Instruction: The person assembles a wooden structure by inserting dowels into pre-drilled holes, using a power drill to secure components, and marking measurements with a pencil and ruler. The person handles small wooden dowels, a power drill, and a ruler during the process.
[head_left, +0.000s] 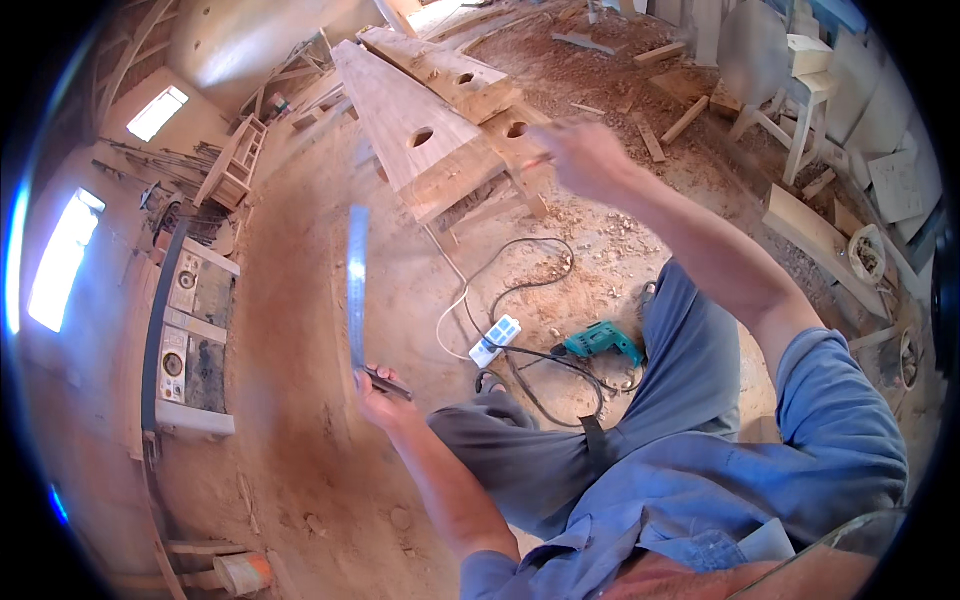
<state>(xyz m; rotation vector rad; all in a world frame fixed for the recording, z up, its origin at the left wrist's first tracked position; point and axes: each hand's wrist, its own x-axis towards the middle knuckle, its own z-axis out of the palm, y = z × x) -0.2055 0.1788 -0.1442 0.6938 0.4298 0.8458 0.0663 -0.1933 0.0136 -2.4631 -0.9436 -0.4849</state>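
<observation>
My left hand (380, 402) is closed around the dark stock of a try square (357, 290), whose long metal blade points up and away from me. My right hand (590, 160) is reached out over the near right end of a wooden bench, its fingers pinched on a thin red pencil (538, 160), slightly blurred. Two thick boards form the bench; the left board (395, 105) has a round hole near its close end, and the right board (445, 75) shows holes too. The square is apart from the bench.
Between my legs and the bench lie a teal power drill (603, 343), a white power strip (495, 341) and looping black cable (520, 380). Wood chips and offcuts (685, 120) litter the floor at right. Along the left wall stands a wooden frame with speaker-like round parts (185, 280).
</observation>
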